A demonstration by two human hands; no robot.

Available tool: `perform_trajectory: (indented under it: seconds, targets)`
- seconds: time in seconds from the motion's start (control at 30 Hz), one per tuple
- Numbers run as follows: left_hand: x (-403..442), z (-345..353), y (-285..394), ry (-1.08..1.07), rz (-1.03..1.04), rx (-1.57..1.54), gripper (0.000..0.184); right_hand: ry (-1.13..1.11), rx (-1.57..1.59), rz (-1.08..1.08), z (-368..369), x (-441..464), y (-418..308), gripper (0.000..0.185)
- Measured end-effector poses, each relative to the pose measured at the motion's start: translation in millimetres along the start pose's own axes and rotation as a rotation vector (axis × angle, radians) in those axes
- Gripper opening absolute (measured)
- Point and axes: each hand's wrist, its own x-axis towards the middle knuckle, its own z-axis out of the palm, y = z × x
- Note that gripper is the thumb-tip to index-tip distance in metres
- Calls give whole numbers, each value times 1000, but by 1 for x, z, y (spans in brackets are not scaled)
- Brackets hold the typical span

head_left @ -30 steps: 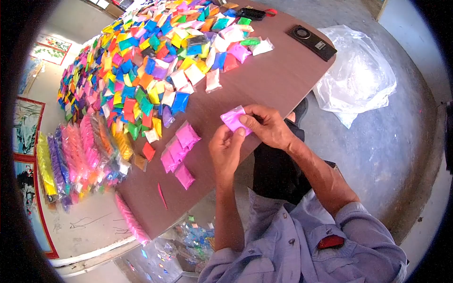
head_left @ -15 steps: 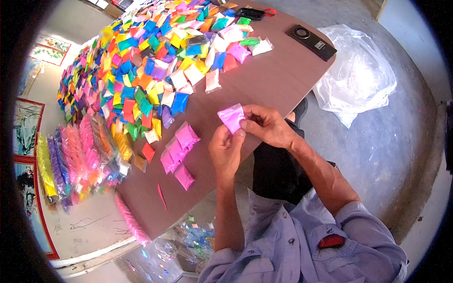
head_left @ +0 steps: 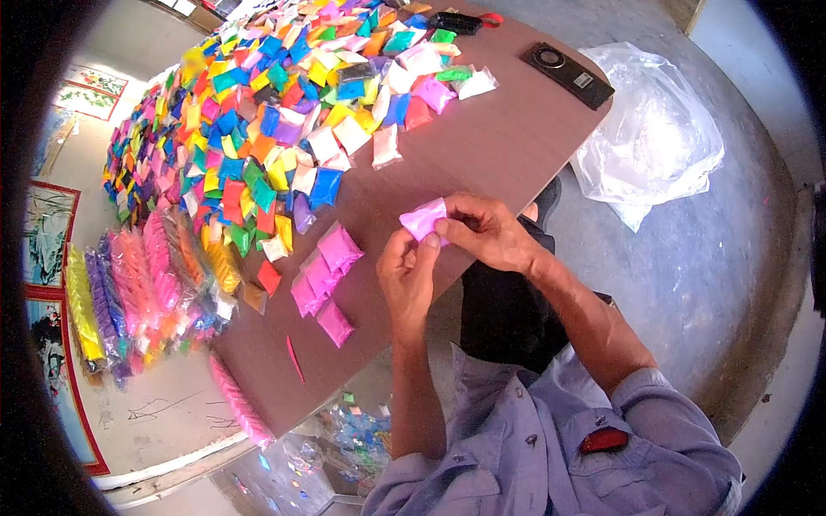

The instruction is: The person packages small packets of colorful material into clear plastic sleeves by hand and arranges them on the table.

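A small pink packet (head_left: 422, 218) is held between my two hands above the table's near edge. My right hand (head_left: 482, 230) pinches its right side between thumb and fingers. The fingertips of my left hand (head_left: 408, 271) grip its lower left edge. On the table, to the left of my hands, lie several pink packets (head_left: 320, 273) grouped together, some overlapping. A thin pink tool (head_left: 295, 359) rests on the tabletop nearer to me, and a long pink roll of packets (head_left: 239, 401) lies along the table's edge.
A large heap of multicoloured packets (head_left: 284, 129) covers the far left of the brown table (head_left: 482, 129). Long bagged strips (head_left: 138, 284) lie at the left. A black device (head_left: 568, 76) and a black pouch (head_left: 456, 23) sit at the back. A clear plastic bag (head_left: 650, 133) stands right.
The pink packet has tilted and looks flatter in my fingers. My left hand has shifted slightly upward along it; the things on the table stay as they were.
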Motion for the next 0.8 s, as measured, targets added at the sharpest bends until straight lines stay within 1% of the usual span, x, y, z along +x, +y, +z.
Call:
perform_trajectory:
  seconds: [0.1,0.17,0.27,0.43,0.5,0.57,0.6,0.67,0.8]
  targets:
    - [-1,-1,4,-34,30,47,22,18,27,-31,2,0,1,22]
    - [-1,2,4,34,49,36,22,22,-15,-38,1,0,4,21]
    - [0,5,5,70,91,20,20,19,-73,-59,1,0,7,19]
    - [-1,-6,-7,78,84,88,19,29,-90,-78,6,1,7,20]
    - [-2,-6,-8,67,81,110,18,69,-29,-11,6,3,10,20]
    - [-2,-1,-1,92,55,112,15,73,-24,-11,5,2,10,19]
    - [-2,2,1,93,55,112,15,76,-19,-11,6,1,9,18]
    - [-1,5,4,139,68,17,14,69,-22,-8,5,0,4,17]
    - [-2,-2,1,98,81,79,14,46,-1,-35,4,0,4,15]
